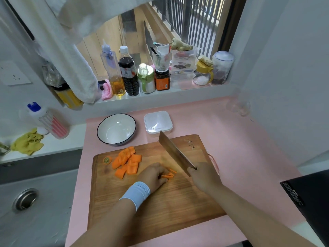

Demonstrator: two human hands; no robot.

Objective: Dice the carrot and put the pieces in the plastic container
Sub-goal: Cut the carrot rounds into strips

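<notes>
On the wooden cutting board (178,202) lies a heap of orange carrot slabs (127,162), with the cut carrot end (107,159) to its left. My left hand (153,174), a pale blue band on its wrist, holds a few thin carrot strips (169,174) down on the board with curled fingers. My right hand (204,176) grips the handle of a cleaver (175,151); its blade is lifted and angled away, above and right of the strips. The white plastic container (158,122) stands behind the board, with nothing in it.
A white bowl (116,129) with a dark rim sits left of the container on the pink mat. A sink (26,198) lies at the left. Bottles and jars (128,75) line the window sill. A black appliance (309,198) stands at the right edge.
</notes>
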